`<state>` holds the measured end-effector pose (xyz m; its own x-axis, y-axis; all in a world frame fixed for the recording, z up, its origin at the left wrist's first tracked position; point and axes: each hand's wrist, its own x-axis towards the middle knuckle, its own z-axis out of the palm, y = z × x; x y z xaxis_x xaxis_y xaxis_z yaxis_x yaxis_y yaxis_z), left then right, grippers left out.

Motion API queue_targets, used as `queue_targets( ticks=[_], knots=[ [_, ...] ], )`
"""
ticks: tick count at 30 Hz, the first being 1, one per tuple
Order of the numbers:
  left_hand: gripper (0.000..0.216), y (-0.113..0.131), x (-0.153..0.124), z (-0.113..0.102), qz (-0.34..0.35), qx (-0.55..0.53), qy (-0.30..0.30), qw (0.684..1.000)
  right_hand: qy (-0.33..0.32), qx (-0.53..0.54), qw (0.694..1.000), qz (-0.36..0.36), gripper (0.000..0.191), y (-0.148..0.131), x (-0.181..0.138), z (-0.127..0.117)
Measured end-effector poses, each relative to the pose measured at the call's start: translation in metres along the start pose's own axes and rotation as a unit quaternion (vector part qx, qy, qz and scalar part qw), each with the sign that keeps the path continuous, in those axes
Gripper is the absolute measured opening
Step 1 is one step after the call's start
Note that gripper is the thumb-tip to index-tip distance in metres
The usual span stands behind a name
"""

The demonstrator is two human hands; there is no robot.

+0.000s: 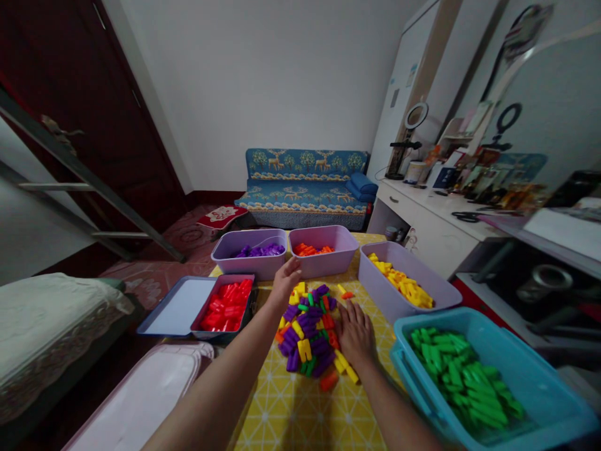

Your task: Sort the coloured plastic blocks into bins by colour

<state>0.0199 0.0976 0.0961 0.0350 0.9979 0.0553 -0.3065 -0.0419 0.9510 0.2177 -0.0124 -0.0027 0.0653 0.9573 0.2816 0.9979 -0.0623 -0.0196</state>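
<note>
A pile of mixed plastic blocks [310,329], purple, yellow, red, orange and green, lies on the yellow patterned tablecloth [300,407]. My left hand [283,283] rests at the pile's far left edge, fingers stretched out toward the purple bins. My right hand [355,332] lies flat on the pile's right side, fingers spread over the blocks. Neither hand visibly holds a block.
Bins ring the pile: purple blocks [250,252], orange blocks [323,250], yellow blocks [404,285], red blocks [225,305], green blocks in a blue bin [488,382]. A blue lid [173,307] and a pale lid [141,401] sit left. A desk stands right, a sofa behind.
</note>
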Motion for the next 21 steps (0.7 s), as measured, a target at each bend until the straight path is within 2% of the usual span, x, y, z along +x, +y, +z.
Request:
queue_targets(
  ticks=[2,5,7,10,12,15,18,21],
  knots=[
    [0.048,-0.02,-0.018,-0.015,0.042,0.114,0.035,0.992,0.001,0.0,1.0,0.001,0.05,-0.001,0.001,-0.003],
    [0.042,-0.049,-0.044,-0.039,0.116,0.292,0.091,0.945,0.006,0.003,1.0,0.003,0.049,-0.002,0.0,-0.007],
    [0.044,-0.064,-0.057,-0.05,0.132,0.346,0.101,0.924,0.011,0.005,1.0,0.003,0.049,-0.002,0.0,-0.007],
    [0.04,-0.075,-0.071,-0.059,0.102,0.36,0.097,0.922,0.016,0.006,1.0,0.0,0.049,-0.002,0.0,-0.006],
    [0.037,-0.076,-0.079,-0.06,0.092,0.357,0.079,0.926,0.015,0.006,1.0,0.0,0.049,-0.002,0.0,-0.006],
    [0.038,-0.071,-0.094,-0.06,0.119,0.382,0.043,0.916,0.01,0.006,1.0,0.003,0.049,-0.002,0.0,-0.005],
    [0.046,-0.063,-0.109,-0.059,0.139,0.424,-0.027,0.895,0.012,0.005,1.0,0.002,0.049,-0.001,0.0,-0.002],
    [0.051,-0.059,-0.116,-0.058,0.12,0.436,-0.086,0.888,0.016,0.003,1.0,0.002,0.05,-0.001,0.0,0.0]
  ],
)
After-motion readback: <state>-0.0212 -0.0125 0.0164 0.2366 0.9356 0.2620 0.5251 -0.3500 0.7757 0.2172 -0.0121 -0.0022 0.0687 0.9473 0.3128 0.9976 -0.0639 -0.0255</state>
